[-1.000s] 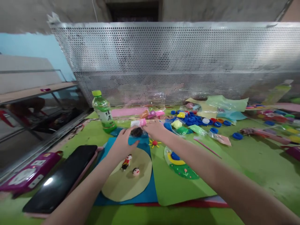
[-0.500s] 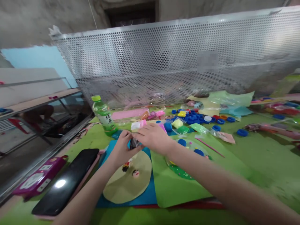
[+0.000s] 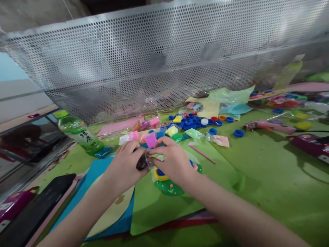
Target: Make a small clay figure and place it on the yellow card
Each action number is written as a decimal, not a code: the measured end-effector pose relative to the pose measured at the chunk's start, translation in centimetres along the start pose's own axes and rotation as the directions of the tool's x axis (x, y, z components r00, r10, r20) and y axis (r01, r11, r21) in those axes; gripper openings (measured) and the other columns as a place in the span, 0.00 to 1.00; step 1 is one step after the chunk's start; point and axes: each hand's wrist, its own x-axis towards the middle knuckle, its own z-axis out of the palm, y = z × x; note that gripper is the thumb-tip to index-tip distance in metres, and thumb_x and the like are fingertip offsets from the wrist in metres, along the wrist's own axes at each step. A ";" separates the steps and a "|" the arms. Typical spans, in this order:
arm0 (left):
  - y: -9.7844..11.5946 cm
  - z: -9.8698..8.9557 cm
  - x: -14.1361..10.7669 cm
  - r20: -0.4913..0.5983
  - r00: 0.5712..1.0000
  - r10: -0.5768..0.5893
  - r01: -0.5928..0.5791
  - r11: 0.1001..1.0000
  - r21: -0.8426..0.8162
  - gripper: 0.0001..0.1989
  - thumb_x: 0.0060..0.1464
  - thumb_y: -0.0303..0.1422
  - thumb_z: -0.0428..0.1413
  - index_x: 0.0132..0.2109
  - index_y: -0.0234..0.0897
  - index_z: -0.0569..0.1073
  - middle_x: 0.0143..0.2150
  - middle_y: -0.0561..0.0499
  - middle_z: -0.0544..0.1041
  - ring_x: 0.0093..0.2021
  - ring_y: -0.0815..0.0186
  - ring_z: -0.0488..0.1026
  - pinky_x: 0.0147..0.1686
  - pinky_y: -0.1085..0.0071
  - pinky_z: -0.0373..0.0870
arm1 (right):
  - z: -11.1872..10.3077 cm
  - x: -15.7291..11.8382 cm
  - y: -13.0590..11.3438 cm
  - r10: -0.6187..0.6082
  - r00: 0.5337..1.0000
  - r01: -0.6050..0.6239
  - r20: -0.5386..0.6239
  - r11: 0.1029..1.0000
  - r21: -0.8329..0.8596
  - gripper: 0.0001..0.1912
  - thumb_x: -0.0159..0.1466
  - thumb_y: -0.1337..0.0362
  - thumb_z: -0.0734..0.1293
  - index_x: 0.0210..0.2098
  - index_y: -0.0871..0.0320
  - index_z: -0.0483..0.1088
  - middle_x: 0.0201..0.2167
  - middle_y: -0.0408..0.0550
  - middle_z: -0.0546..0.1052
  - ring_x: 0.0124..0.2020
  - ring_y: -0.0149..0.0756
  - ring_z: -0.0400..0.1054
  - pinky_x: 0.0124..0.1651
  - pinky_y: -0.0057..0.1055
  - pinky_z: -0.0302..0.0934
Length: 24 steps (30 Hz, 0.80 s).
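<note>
My left hand [image 3: 125, 164] is wrapped round a small clear packet with dark clay [image 3: 142, 162] inside. The fingertips of my right hand [image 3: 172, 159] pinch the clear plastic at the packet's right end. Below my left hand and forearm lies a pale yellow paper round [image 3: 110, 214] on blue paper [image 3: 99, 167]. Partly under my right hand, a green decorated disc [image 3: 171, 188] with a yellow ring and blue parts rests on a green sheet [image 3: 149, 212].
A green drink bottle [image 3: 79, 133] leans at the left, near a black phone [image 3: 41, 209]. Blue rings [image 3: 189, 121] and coloured clay packets [image 3: 171, 130] lie behind my hands. A pink stick [image 3: 203, 154] and a pink glue gun [image 3: 272, 126] lie rightward. A perforated metal panel [image 3: 128, 61] stands behind.
The view has turned right, so the objects appear further left. My hands with the dark packet are now beside the green disc, and my right fingers have shifted to the packet's right end.
</note>
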 end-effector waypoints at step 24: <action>1.5 -2.3 3.0 0.367 0.924 0.113 -0.183 0.970 0.162 0.20 0.51 0.48 0.57 0.32 0.32 0.70 0.35 0.49 0.68 0.37 0.65 0.66 0.38 0.64 0.66 | -0.5 0.4 0.5 -0.111 0.952 0.184 0.286 0.952 -0.245 0.10 0.65 0.61 0.65 0.43 0.61 0.69 0.44 0.49 0.72 0.42 0.37 0.69 0.45 0.40 0.66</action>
